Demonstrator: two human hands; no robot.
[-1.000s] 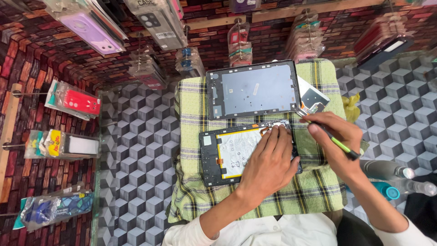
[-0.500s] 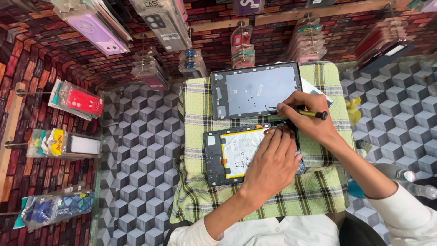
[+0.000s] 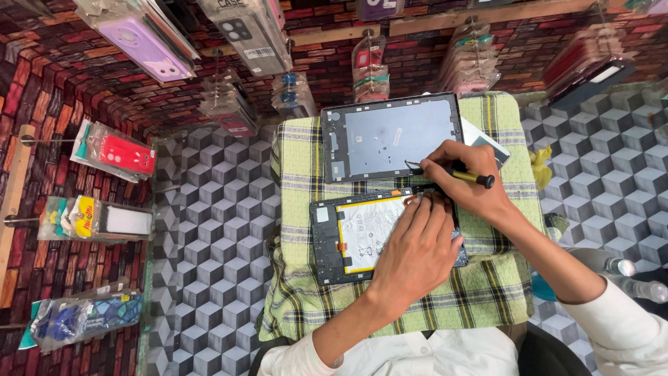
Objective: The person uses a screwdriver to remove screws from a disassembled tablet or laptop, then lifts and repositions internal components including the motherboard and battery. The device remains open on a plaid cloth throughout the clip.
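Green-and-yellow checked cloth [image 3: 306,292] covers frame centre. On it, upper centre: grey rectangular tablet back cover [image 3: 393,136]. Just below: opened black tablet with white battery [image 3: 362,233]. Left hand [image 3: 417,254] flat, fingers relaxed, pressing tablet. Right hand [image 3: 463,177] grasping black-and-yellow slim tool [image 3: 467,177].

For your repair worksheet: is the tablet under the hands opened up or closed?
Opened up. The tablet shows its battery and boards, and its grey back cover lies apart, beyond it, on the checked cloth.

Red brick-pattern wall [image 3: 83,90] hung with packaged phone cases [image 3: 125,153], grey cube-pattern floor [image 3: 209,230], daylight.
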